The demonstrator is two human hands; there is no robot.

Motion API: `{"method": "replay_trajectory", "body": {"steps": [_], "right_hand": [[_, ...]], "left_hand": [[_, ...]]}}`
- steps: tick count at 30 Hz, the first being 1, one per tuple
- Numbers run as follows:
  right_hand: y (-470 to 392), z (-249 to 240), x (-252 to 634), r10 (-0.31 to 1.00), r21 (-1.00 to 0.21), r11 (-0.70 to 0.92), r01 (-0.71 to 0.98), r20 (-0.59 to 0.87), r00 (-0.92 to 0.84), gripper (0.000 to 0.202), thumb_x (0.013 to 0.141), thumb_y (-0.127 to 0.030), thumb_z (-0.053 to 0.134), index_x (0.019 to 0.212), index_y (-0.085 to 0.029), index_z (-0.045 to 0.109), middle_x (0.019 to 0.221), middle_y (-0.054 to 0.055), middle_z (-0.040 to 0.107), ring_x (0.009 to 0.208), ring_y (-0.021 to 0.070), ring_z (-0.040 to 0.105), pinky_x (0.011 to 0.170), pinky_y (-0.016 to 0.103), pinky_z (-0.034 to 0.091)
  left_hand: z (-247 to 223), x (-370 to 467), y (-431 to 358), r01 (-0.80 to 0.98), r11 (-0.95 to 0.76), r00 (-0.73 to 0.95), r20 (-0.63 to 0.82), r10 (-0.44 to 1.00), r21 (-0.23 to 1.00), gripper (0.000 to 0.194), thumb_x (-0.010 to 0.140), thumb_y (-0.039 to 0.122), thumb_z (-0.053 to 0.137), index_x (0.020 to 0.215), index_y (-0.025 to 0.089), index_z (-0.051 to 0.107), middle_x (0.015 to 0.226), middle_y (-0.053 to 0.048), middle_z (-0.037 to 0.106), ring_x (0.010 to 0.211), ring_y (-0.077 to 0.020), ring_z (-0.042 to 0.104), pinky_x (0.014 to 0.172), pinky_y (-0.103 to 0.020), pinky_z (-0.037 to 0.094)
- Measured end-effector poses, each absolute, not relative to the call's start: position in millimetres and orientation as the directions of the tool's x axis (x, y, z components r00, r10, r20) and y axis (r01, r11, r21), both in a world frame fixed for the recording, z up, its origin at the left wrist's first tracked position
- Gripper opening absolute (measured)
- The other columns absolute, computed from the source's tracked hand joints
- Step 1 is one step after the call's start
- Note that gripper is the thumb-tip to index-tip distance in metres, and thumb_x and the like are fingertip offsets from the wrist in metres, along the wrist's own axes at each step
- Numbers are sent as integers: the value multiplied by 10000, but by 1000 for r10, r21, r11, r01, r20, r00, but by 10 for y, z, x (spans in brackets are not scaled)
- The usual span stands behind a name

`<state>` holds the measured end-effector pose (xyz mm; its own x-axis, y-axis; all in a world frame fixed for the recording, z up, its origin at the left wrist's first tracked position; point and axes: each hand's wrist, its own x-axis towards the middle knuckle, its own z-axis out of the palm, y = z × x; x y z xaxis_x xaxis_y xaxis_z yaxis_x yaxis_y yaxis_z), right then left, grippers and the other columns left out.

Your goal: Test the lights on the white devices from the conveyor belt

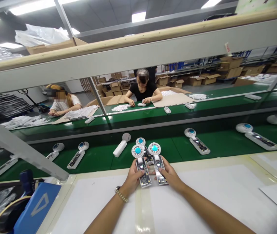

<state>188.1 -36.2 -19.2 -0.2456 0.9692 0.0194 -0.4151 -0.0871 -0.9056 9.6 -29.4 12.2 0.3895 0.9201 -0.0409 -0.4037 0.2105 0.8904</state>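
Note:
In my left hand (134, 177) is a small white handheld fan (137, 151), its round head up and its handle open so that the circuit board shows. My right hand (169, 172) grips a second handheld fan (154, 149), also with bare electronics in the handle and a bright blue centre. Both fans are held side by side over the near edge of the white worktop (189, 208). Just behind them a third fan (140, 141) lies on the green belt, its handle partly hidden by the two I hold.
Several more fans lie along the green conveyor belt (167, 152), among them one with its white back up (120, 148). A slanted metal post (26, 146) and a blue bin (37, 208) stand at left. Across the line, two people sit near white parts (121, 107).

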Motion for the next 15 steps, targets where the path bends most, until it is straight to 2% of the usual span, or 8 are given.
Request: {"method": "replay_trajectory", "body": {"steps": [3, 7, 11, 15], "right_hand": [[-361, -213, 1880, 964, -899, -69, -433, 52, -261, 767, 740, -396, 606, 1334, -251, 142, 1326, 126, 331, 865, 237, 590, 669, 385, 537], [-361, -232, 1887, 960, -909, -33, -415, 86, -266, 796, 734, -415, 609, 1352, -252, 134, 1370, 125, 274, 988, 271, 543, 732, 404, 522], [-338, -281, 1897, 970, -934, 2, -356, 89, -228, 824, 719, -439, 618, 1359, -222, 146, 1349, 126, 325, 1137, 280, 436, 823, 387, 480], [-321, -310, 1891, 975, -931, -18, -365, 65, -213, 825, 707, -435, 629, 1353, -240, 154, 1313, 130, 362, 1053, 285, 498, 774, 418, 499]], "left_hand": [[93, 85, -288, -420, 201, 404, -15, 914, 885, 647, 661, 202, 707, 1203, 177, 355, 951, -99, 600, 863, -251, 606, 769, -373, 471], [70, 92, -293, -414, 176, 406, 8, 914, 893, 644, 656, 207, 721, 1193, 188, 367, 965, -97, 592, 911, -243, 583, 814, -386, 456], [69, 100, -307, -368, 173, 457, 16, 889, 914, 644, 678, 217, 709, 1208, 193, 343, 951, -96, 594, 921, -247, 581, 859, -427, 430], [79, 99, -318, -353, 179, 478, 12, 878, 919, 649, 693, 223, 697, 1216, 184, 315, 972, -117, 588, 945, -277, 577, 880, -471, 408]]}}
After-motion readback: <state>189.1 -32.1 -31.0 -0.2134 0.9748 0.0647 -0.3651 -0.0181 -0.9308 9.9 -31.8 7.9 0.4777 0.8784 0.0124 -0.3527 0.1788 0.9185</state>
